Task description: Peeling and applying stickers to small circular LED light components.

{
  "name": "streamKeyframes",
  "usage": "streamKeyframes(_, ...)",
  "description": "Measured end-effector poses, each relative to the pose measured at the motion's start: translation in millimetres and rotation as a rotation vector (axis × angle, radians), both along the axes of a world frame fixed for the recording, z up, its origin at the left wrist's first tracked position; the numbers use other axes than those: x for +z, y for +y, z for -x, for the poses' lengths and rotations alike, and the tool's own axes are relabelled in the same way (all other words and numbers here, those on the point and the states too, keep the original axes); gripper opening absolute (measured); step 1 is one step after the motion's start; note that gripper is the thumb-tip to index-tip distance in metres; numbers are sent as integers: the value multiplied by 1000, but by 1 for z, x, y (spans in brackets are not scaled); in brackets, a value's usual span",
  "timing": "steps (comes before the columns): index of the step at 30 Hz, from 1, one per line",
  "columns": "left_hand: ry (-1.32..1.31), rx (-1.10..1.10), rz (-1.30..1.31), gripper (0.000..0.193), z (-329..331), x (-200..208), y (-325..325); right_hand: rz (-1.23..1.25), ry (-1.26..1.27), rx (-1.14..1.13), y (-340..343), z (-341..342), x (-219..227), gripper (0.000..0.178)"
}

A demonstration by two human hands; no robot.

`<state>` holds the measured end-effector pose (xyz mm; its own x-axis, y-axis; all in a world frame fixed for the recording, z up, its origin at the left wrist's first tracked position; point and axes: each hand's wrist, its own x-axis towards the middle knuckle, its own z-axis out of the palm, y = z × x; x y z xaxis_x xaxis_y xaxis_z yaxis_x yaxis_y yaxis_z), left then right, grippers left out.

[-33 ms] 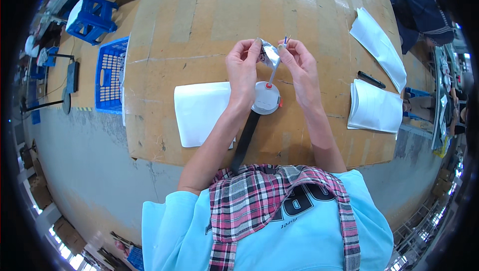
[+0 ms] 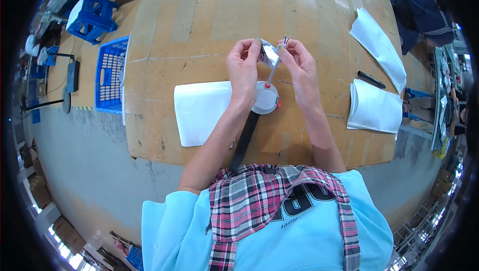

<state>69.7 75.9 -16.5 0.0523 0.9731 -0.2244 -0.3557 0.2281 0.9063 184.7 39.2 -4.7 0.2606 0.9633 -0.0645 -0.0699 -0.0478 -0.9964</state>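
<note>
My left hand [image 2: 243, 66] is closed in a pinch on a shiny silver foil label [image 2: 270, 54] with dark print. Thumb and fingers of my right hand [image 2: 301, 69] are closed on a thin grey cable [image 2: 272, 75]. Thin coloured wire ends [image 2: 286, 39] stick out above the right fingertips. The label lies against the cable between both hands; whether it is stuck there I cannot tell. Below, the cable enters a round white housing [image 2: 265, 99] through an orange-red ring. A black flat strip [image 2: 245, 139] runs from the housing toward my apron.
White sheets [image 2: 202, 114] lie left of the housing, partly under my left forearm. On the right are folded white papers [image 2: 375, 106], a black pen [image 2: 371, 79] and another white sheet [image 2: 380, 49]. A blue basket [image 2: 111, 76] stands beyond the table's left edge, near a blue stool [image 2: 95, 19].
</note>
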Motion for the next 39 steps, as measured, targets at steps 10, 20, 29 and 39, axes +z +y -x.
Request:
streamKeyframes(10, 142, 172, -165, 18, -9, -5, -8, -99, -48, -56, -1, 6, 5, 20)
streamKeyframes(20, 130, 191, -156, 19, -9, -4, -12, -151, -55, -22, -2, 5, 7, 17)
streamKeyframes(29, 121, 242, -225, 19, -8, 2, -15, -136, -76, 8, -3, 5, 7, 15)
streamKeyframes(39, 76, 252, -212, 18, -6, 1, -17, -74, -60, 32, -7, 17, 24, 19)
